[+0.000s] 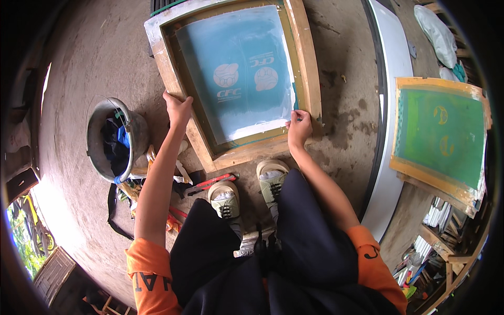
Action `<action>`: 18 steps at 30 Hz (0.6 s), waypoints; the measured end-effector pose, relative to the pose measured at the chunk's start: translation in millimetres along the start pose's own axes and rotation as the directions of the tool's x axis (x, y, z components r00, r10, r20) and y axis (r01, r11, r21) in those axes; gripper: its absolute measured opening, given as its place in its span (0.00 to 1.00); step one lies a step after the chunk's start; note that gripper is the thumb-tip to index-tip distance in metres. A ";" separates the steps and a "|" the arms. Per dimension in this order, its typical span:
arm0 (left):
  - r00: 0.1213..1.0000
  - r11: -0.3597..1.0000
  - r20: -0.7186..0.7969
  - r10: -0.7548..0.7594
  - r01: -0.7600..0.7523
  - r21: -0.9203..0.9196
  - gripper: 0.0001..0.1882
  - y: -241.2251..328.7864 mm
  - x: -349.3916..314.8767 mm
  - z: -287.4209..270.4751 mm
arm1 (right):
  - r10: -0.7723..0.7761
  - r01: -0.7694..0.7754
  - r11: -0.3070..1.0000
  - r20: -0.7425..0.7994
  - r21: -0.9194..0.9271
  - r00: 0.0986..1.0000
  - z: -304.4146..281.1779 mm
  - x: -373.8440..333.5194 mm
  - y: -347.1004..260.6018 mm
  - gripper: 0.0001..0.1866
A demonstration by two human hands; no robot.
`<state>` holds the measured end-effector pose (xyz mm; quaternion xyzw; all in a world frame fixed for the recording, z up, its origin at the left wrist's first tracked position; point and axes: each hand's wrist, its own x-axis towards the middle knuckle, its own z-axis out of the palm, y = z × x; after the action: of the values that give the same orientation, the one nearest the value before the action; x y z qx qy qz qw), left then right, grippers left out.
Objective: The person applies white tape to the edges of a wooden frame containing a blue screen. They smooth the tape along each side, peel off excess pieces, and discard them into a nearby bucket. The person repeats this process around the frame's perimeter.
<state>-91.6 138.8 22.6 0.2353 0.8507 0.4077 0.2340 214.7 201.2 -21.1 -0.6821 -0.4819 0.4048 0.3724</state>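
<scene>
A wooden screen-printing frame [310,58] with a blue-green mesh [244,50] lies tilted in front of my feet. The mesh carries pale printed designs and white borders. My left hand [179,109] grips the frame's left rail, thumb on top and fingers around the outer side. Inside the lower right corner, my right hand [300,127] is closed in a pinch at the white border strip [292,98] along the mesh edge. The fingers hide what lies between them, if anything.
A grey bucket [137,137] with dark and blue cloths stands left. Near my shoes [224,202] lie a red-handled tool [211,182] and rags. To the right are a long white panel [395,58], a second frame with green mesh [464,126] and a white sack [437,34].
</scene>
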 end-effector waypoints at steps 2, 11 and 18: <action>1.000 1.000 0.008 -0.020 0.020 -0.011 0.39 4.2 -2.5 -0.7 | 0.028 -0.029 0.999 -0.014 -0.041 1.000 2.1 1.6 -3.3 0.08; 0.997 0.998 0.050 -0.061 0.062 -0.026 0.39 -1.5 2.3 -1.9 | -0.032 0.004 0.977 -0.129 -0.212 0.991 14.3 12.5 1.8 0.09; 0.997 0.998 0.031 -0.064 0.064 0.001 0.40 -3.4 0.3 -5.0 | -0.128 0.151 0.963 -0.114 0.222 0.985 -28.4 47.4 -89.4 0.09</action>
<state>-95.5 134.1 22.5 0.2141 0.8541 0.3961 0.2602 218.6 266.3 61.3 -0.6179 -0.4595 0.3965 0.4998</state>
